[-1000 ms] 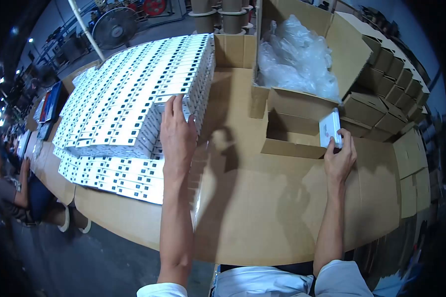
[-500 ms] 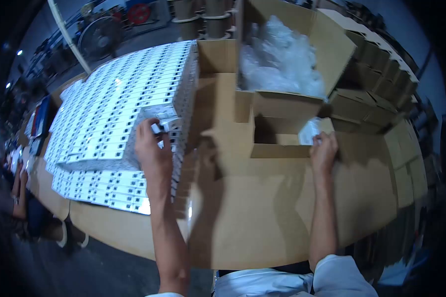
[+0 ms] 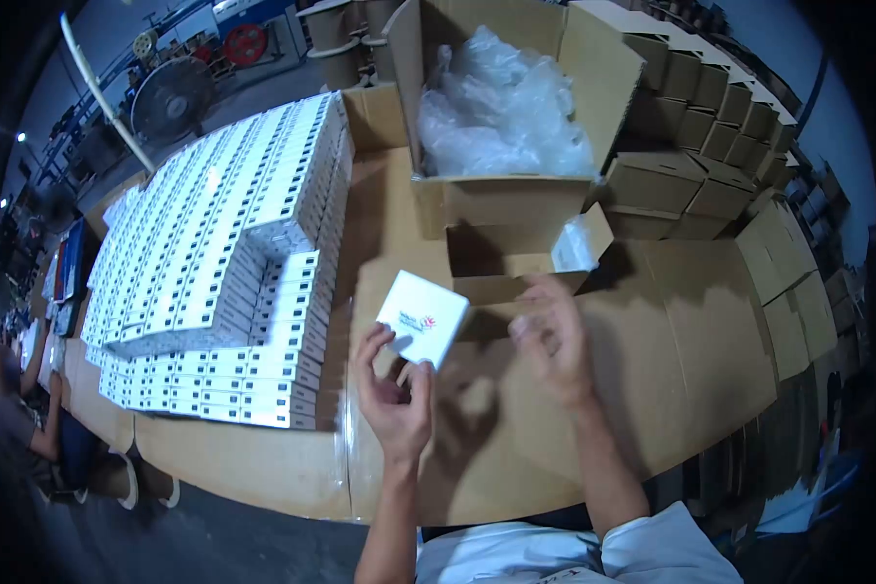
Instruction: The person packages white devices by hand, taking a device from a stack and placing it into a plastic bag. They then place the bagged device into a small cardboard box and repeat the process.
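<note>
My left hand (image 3: 397,401) pinches a flat white square box (image 3: 424,317) between thumb and fingers. A small red logo with dark print shows on its upper face. To the right, my right hand (image 3: 559,348) is held over the table with nothing in it, its fingers apart and a little blurred. Just beyond that hand stands an open cardboard carton (image 3: 492,289). One white pack in clear plastic (image 3: 574,245) is at the carton's right end. On the left is a big stack of similar white boxes (image 3: 214,219), with a stepped gap at its near right corner.
Behind the carton, a large open cardboard box (image 3: 599,107) holds crumpled clear plastic bags (image 3: 506,107). Brown cartons (image 3: 652,180) are piled at the back right. Cardboard covers the table (image 3: 672,389). At the far left, another person's arm (image 3: 44,438) is visible.
My left hand has come away from the stack toward the right, bringing the white box. My right hand has let go of the wrapped pack in the carton and drawn back nearer me.
</note>
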The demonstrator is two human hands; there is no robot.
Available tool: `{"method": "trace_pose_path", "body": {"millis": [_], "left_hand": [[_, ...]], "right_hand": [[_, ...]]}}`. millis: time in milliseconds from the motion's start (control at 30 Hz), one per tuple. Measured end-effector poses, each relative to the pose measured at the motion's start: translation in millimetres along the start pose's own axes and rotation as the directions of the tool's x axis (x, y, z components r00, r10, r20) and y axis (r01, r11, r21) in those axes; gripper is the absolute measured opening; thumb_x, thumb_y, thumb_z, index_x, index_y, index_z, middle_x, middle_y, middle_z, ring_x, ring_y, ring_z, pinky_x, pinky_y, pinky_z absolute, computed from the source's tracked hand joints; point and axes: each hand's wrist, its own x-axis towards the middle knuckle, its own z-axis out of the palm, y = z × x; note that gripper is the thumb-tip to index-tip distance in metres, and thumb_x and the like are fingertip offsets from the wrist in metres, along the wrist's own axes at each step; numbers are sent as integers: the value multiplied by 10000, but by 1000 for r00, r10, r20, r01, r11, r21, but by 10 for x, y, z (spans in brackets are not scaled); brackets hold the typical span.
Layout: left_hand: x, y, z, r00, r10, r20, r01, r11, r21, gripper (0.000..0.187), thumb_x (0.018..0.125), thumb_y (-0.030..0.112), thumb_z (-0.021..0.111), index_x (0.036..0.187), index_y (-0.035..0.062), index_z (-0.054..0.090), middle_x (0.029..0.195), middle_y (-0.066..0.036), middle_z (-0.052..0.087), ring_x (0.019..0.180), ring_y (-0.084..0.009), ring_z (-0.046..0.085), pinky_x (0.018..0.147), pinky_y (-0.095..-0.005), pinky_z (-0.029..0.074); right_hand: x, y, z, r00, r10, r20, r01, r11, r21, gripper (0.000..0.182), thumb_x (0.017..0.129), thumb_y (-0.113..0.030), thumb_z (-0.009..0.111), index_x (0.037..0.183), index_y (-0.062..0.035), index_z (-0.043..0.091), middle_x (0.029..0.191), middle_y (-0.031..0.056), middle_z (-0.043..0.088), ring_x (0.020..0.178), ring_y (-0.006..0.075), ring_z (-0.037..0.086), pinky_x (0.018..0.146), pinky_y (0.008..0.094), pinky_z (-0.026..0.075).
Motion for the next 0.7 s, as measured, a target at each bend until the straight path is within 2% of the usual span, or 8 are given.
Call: {"method": "trace_pose_path", "body": {"millis": [67, 233, 333, 433, 500, 567, 667, 700], "left_hand": [[-199, -85, 151, 1000, -23, -6, 23, 996, -83, 574, 830, -150, 634, 1351, 17, 462, 1464, -154, 380, 1339, -256, 452, 1020, -373, 520], [-461, -145, 291, 992, 4, 126, -11, 998, 59, 391, 854, -51, 683, 1216, 0, 543, 1313, -160, 507, 1164, -276, 592, 958, -372, 549], [-163, -73, 231, 986, 96, 139, -149, 884, 444, 271, 879, -3, 662, 1133, 4, 566, 1170, -156, 583, 1164, -282, 574, 998, -412, 490], [595, 198, 477, 892, 376, 251, -445, 632, 634, 239, 851, 15, 681, 1078, 8, 607, 1071, -170, 610, 1080, -366, 583, 953, -455, 458], [1201, 255, 782, 829, 469, 304, -553, 610, 567, 209, 829, 47, 726, 1014, 16, 633, 1051, -162, 619, 1019, -348, 618, 893, -433, 493], [1794, 315, 1152, 750, 472, 462, -660, 509, 552, 191, 825, 67, 738, 992, 17, 659, 976, -122, 664, 937, -301, 655, 809, -402, 521], [2634, 114, 1749, 724, 407, 557, -672, 599, 436, 204, 835, 147, 770, 975, 14, 702, 906, -135, 732, 827, -274, 700, 782, -361, 543], [2865, 39, 1948, 742, 356, 569, -646, 607, 463, 258, 831, 192, 785, 993, 7, 709, 906, -149, 740, 821, -279, 715, 788, -371, 552]], "right_hand": [[-198, 34, 218, 977, 167, 129, -198, 938, 283, 549, 959, -126, 684, 1449, -66, 443, 1169, 112, 595, 865, 102, 628, 696, 244, 525], [-289, 257, 146, 961, 216, 175, -253, 940, 229, 491, 972, -84, 655, 1416, -36, 452, 1100, 99, 673, 910, 108, 652, 702, 252, 576], [-291, 341, 24, 963, 197, 183, -239, 939, 247, 422, 961, -54, 657, 1358, -25, 514, 1058, 77, 668, 858, 97, 655, 669, 248, 573], [-334, 502, -30, 981, 139, 136, -164, 967, 196, 379, 955, -51, 657, 1319, -17, 557, 1033, 80, 669, 775, 90, 668, 611, 248, 573], [-364, 487, -47, 980, 161, 115, -182, 961, 208, 401, 956, -62, 659, 1341, -37, 550, 1022, 88, 668, 763, 93, 673, 599, 254, 575], [-348, 376, -64, 978, 197, 63, -206, 956, 211, 388, 955, -49, 652, 1335, -65, 573, 1000, 97, 667, 724, 105, 676, 581, 255, 576], [-354, 490, -119, 977, 186, 107, -199, 972, 125, 332, 963, -13, 629, 1293, -36, 609, 1084, 94, 676, 824, 116, 681, 630, 262, 595], [-379, 508, -98, 958, 268, 103, -283, 943, 178, 248, 955, 8, 626, 1185, -51, 694, 1086, 94, 682, 805, 125, 686, 621, 268, 593]]}}
